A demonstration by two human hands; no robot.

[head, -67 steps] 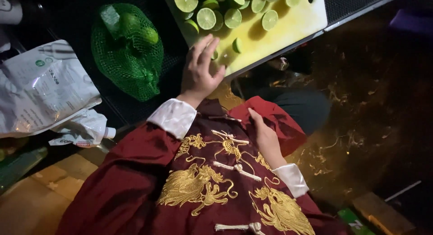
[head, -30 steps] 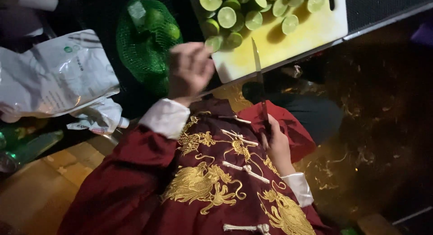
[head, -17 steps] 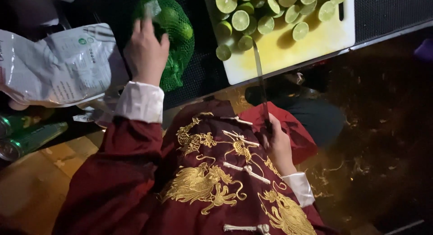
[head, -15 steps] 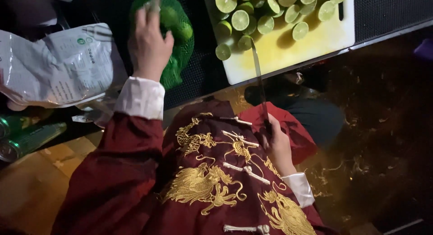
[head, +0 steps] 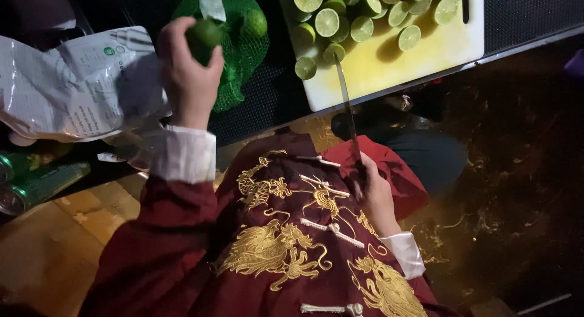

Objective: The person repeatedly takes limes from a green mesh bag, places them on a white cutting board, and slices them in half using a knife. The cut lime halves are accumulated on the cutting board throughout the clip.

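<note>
The lime [head: 204,34] sat whole in the left hand [head: 190,73], the fingers curled around it and lifting it just in front of the green net bag [head: 234,55], well left of the cutting board [head: 395,55]. It looked firm, round and light, with a waxy skin that could turn slippery once juice got on it; a wrap of the fingers around its middle, as here, seemed the safest hold, since a pinch at the ends would likely let it roll.

The right hand [head: 377,195] was clenched on the handle of a knife [head: 347,110], held low against the red embroidered jacket [head: 286,244], with the blade pointing up toward the near edge of the cutting board. On the cutting board lay many halved limes [head: 340,19], cut faces up, and one half [head: 305,67] sat at its left corner.

The cutting board was pale yellow plastic and rested on a dark mesh surface [head: 523,13]. Left of the net bag lay a crumpled white plastic bag [head: 67,86], and below that some green cans [head: 36,183]. The room was dim, with a wooden floor [head: 55,244] beneath.
</note>
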